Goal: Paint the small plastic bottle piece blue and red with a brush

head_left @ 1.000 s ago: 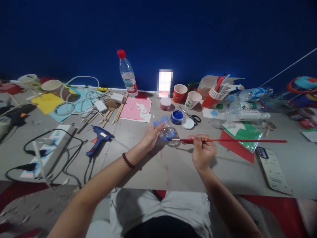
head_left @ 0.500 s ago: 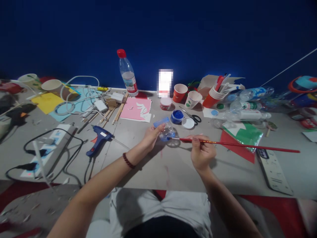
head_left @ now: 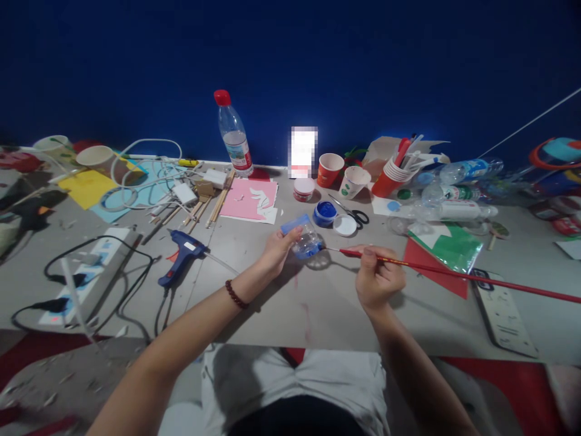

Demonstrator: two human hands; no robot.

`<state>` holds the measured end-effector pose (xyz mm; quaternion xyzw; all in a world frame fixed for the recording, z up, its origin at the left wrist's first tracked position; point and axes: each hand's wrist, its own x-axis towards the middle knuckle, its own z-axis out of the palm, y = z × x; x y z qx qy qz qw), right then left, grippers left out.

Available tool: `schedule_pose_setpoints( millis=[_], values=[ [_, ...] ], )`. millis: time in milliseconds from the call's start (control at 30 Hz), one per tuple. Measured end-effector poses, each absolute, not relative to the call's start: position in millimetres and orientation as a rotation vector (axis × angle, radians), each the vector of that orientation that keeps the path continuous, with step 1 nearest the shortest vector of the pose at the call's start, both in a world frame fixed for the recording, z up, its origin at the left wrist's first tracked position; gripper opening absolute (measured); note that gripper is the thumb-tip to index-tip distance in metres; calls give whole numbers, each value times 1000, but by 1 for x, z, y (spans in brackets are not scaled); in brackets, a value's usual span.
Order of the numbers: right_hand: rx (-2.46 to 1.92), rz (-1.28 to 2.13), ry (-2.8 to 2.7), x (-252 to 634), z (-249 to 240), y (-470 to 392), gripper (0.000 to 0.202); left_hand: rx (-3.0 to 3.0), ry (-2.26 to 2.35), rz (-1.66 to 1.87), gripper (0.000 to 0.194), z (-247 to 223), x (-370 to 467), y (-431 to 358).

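Note:
My left hand (head_left: 278,249) is closed around a clear plastic bottle piece (head_left: 307,235) with blue paint along its edges, held tilted above the table. A long red paintbrush (head_left: 436,266) is pinched in my right hand (head_left: 380,277), its handle stretching far to the right. The brush's tip is at the blue lower right edge of the plastic piece. Just beyond stands an open jar of blue paint (head_left: 325,213), with a white lid (head_left: 345,225) lying beside it. Black-handled scissors (head_left: 357,216) lie right behind the lid.
Left of my arm lie a blue glue gun (head_left: 184,257) and a power strip (head_left: 88,275) with cables. A red-capped bottle (head_left: 235,142) and paper cups (head_left: 330,169) stand at the back. Several plastic bottles (head_left: 458,209) and a phone (head_left: 503,315) are on the right.
My right hand has moved slightly right and down with the paintbrush, drawing its tip along to the right edge of the plastic piece. My left hand has stayed in place.

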<state>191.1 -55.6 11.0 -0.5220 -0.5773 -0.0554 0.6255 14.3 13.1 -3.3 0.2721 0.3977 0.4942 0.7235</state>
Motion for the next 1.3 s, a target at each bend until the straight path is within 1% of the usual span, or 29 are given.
schedule_pose_setpoints(
  millis=[167,333,600,900,1167,1300],
  values=[
    [-1116,-163,-1421,196,4,-55,17,582,901,1127,51,-5,16,12],
    [-1021,-135,-1563,193,-6,-59,11,596,917,1157,48,-5,18,9],
    [-898,-171,-1755,179,12,-69,11,606,958,1205,41,-6,20,6],
    [-762,-176,-1768,166,10,-72,5,594,969,1217,45,3,23,3],
    [-899,16,-1770,165,19,-73,18,584,961,1195,45,1,24,4],
    [-912,-10,-1807,164,21,-72,19,595,970,1185,45,-1,24,4]
  ],
)
